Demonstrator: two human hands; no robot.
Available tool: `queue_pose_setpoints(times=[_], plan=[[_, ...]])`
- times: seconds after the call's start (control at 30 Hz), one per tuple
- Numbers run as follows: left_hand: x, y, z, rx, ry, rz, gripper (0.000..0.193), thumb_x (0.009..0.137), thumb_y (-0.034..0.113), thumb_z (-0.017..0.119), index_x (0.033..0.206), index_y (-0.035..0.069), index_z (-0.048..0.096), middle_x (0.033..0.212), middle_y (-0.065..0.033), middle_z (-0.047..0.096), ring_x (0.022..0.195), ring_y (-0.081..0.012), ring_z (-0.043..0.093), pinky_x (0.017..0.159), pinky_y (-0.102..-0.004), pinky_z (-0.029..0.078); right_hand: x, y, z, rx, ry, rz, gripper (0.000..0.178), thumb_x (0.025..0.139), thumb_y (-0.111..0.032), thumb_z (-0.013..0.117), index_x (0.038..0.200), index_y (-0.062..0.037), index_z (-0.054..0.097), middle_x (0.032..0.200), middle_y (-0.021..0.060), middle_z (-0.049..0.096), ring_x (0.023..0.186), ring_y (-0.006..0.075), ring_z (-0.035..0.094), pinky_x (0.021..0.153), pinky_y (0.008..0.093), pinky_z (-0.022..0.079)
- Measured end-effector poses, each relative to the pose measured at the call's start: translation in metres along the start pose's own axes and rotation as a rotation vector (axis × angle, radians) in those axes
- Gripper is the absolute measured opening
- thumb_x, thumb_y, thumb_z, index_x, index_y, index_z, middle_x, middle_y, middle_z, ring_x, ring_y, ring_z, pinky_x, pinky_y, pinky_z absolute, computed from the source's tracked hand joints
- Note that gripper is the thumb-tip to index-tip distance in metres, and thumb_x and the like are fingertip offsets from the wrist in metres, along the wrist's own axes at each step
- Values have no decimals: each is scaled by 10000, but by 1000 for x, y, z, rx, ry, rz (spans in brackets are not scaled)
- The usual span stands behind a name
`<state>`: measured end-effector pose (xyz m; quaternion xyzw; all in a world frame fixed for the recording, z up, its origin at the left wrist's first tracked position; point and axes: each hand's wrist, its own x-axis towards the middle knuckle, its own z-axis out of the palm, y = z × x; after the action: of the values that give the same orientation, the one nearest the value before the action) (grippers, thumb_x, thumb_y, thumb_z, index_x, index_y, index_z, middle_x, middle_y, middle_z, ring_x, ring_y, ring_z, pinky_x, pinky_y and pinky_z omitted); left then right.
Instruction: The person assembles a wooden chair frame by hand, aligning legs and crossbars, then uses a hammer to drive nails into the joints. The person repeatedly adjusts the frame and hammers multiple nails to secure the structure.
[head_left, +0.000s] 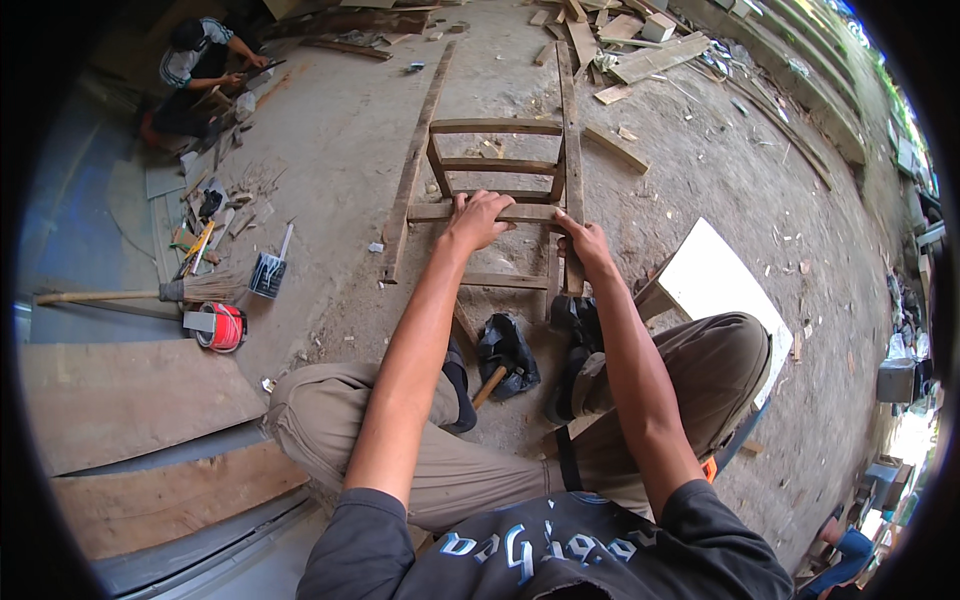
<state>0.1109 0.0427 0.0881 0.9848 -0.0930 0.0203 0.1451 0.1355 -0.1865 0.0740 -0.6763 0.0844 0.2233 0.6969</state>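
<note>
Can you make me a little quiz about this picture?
1. True or false: both hands rest on the wooden frame.
2. Which lies between the feet? A) a broom B) a hammer C) a white board
3. Fill in: the left hand lies over a ____ of the frame.

Key:
1. True. The right hand touches it by the right rail.
2. B, the hammer, beside a black bag. The broom lies far left, the white board to the right.
3. Crossbar.
</note>
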Motion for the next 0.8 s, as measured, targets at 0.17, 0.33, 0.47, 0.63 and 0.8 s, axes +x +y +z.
queue_pose_setpoints(times=[0.17,0.33,0.47,0.63,0.8], plan=[[-11,-72,-30,-175,531,-180,662,830,558,658,1285,87,559,1344,-156,530,1306,-331,450,1102,-573,262,8,2,-11,-66,41,44,457,816,-426,764,910,18,712,732,67,651,569,125,584,532,289,464],[-80,-165,-27,-794,160,-961,627,967,572,458,1229,12,561,982,-175,667,803,-271,639,740,-456,519,15,5,1,-39,15,17,482,802,-439,771,903,28,708,709,66,643,558,134,587,526,287,455],[-75,-105,-28,-1192,94,-840,571,1009,538,391,1182,29,586,825,-104,658,567,-176,591,527,-333,499,24,-5,-18,-67,-5,-12,458,810,-424,766,917,20,726,687,62,638,513,131,566,503,284,444],[-93,-100,-38,-1183,118,-837,548,943,573,536,1009,34,604,805,-52,608,572,-134,566,492,-306,465,-9,-45,1,-101,2,-16,393,866,-381,719,957,0,746,652,12,593,516,94,511,495,239,412],[-96,-84,-32,-1296,322,-757,511,902,570,612,938,60,607,730,-31,571,531,-129,564,477,-294,454,2,-81,-7,-266,-29,-173,436,837,-457,735,915,-28,753,612,13,601,518,93,549,486,259,426]])
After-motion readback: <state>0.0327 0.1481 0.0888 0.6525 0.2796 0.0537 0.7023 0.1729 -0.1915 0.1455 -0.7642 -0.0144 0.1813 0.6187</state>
